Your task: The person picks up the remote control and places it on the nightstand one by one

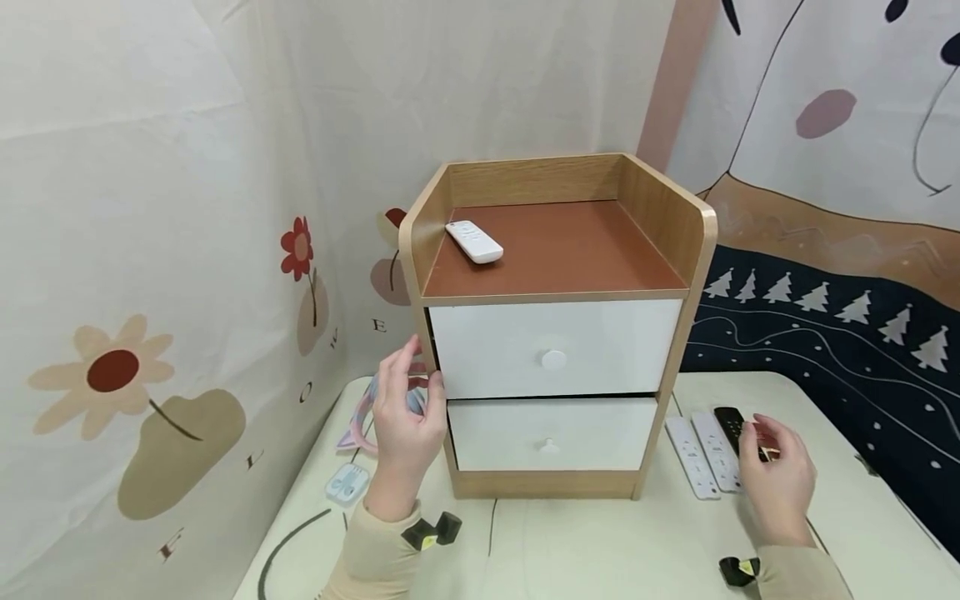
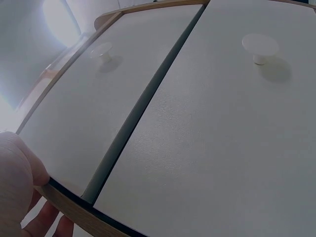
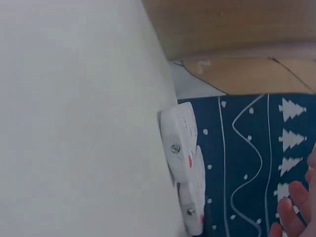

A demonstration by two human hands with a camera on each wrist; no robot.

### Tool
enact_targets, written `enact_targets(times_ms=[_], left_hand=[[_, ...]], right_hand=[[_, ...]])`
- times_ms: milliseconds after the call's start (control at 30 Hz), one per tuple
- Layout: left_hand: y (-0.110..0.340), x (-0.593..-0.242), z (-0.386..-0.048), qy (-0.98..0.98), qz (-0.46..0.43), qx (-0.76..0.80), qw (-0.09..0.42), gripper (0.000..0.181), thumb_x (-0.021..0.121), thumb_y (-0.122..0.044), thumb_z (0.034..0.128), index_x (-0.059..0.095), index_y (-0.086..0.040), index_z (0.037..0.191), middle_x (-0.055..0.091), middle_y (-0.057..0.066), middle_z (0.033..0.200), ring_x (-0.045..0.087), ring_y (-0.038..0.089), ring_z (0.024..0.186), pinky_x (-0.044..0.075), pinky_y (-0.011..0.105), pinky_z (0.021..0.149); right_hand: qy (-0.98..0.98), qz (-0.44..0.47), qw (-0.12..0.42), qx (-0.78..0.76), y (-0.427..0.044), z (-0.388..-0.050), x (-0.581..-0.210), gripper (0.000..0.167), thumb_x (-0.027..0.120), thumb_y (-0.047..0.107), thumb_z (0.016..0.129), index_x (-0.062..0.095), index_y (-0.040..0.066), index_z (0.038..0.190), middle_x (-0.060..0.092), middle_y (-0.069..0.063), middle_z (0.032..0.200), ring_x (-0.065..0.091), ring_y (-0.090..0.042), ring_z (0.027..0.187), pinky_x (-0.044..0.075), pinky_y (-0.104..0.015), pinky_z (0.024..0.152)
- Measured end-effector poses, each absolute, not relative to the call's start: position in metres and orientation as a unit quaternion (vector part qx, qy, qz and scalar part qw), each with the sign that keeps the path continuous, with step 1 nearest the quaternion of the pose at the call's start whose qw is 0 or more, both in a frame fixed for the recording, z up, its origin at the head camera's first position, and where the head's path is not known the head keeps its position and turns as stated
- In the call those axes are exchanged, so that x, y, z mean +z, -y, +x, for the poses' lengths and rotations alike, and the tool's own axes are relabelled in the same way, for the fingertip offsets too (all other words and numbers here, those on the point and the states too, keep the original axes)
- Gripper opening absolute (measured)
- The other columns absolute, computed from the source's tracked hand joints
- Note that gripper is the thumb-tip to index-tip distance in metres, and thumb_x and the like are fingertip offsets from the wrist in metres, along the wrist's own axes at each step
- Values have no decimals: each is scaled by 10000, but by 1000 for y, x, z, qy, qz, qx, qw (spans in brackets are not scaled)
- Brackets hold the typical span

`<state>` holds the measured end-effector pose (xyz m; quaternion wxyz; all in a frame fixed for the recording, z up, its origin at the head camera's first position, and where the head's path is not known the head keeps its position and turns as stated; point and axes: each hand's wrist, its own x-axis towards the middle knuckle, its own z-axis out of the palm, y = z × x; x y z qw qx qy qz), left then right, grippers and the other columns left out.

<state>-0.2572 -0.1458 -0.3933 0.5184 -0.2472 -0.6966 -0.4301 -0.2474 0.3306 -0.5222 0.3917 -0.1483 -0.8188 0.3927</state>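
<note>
A small wooden cabinet [image 1: 543,485] with two white drawers, an upper drawer [image 1: 487,354] and a lower drawer [image 1: 495,437], stands in the middle, both pushed in. My left hand [image 1: 408,421] touches its left side edge, thumb at the front edge and fingers along the outside of the side panel [image 2: 74,210]. To the right, my right hand [image 1: 780,475] hovers with loosely bent fingers by a black remote control [image 1: 729,423], partly covering it; no grip on it shows. Two white power strips [image 1: 692,458] lie beside that remote. On the cabinet's brown top rests a white remote control [image 1: 475,242].
Left of the cabinet lie pastel headphones [image 1: 362,423], partly hidden by my left hand, and a small clear case [image 1: 347,483] holding something white. A dark cable [image 1: 288,537] curves near the table's left edge. Patterned cloth [image 1: 847,333] hangs behind and right.
</note>
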Motion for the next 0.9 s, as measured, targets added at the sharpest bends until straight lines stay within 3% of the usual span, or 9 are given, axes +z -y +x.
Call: enact_targets(times_ms=[167, 300, 367, 433, 633, 900], left_hand=[[145, -392, -257, 694, -255, -427, 521, 602, 676, 142, 938, 573, 60, 1526, 647, 284, 1280, 694, 332, 998, 600, 137, 876], [146, -392, -257, 693, -255, -425, 523, 596, 678, 146, 936, 578, 65, 1518, 648, 283, 1266, 700, 342, 1016, 606, 148, 862], [146, -392, -256, 695, -252, -422, 524, 595, 681, 147, 934, 579, 67, 1515, 649, 283, 1269, 704, 341, 1015, 608, 150, 860], [147, -391, -255, 696, -251, -419, 526, 597, 682, 150, 930, 577, 70, 1513, 650, 284, 1272, 708, 337, 1005, 609, 149, 859], [147, -387, -255, 698, -252, -416, 526, 592, 681, 149, 932, 577, 74, 1510, 649, 288, 1280, 703, 341, 1001, 606, 148, 863], [146, -390, -255, 697, -248, -424, 522, 619, 682, 155, 924, 572, 62, 1526, 653, 280, 1299, 723, 327, 956, 595, 129, 867]], right_hand=[[828, -175, 371, 383, -338, -244, -533, 377, 615, 231, 1086, 713, 37, 1393, 714, -190, 1260, 413, 185, 946, 335, -162, 840], [836, -168, 367, 371, -344, -245, -540, 387, 612, 188, 1069, 697, -16, 1387, 699, -265, 1287, 605, -175, 1063, 390, -312, 948], [847, -173, 342, 368, -346, -246, -542, 418, 593, 192, 1073, 671, -31, 1417, 658, -303, 1358, 593, -380, 1170, 408, -445, 1017], [858, -185, 306, 368, -348, -246, -544, 464, 572, 213, 1080, 634, -36, 1466, 592, -349, 1448, 545, -494, 1276, 405, -583, 1076], [890, -235, 175, 348, -354, -250, -548, 643, 523, 337, 1099, 448, -14, 1632, 352, -462, 1617, 367, -639, 1475, 340, -764, 1219], [912, -230, 155, 302, -358, -246, -550, 569, 568, 247, 1057, 520, -73, 1525, 457, -497, 1511, 406, -688, 1406, 344, -769, 1223]])
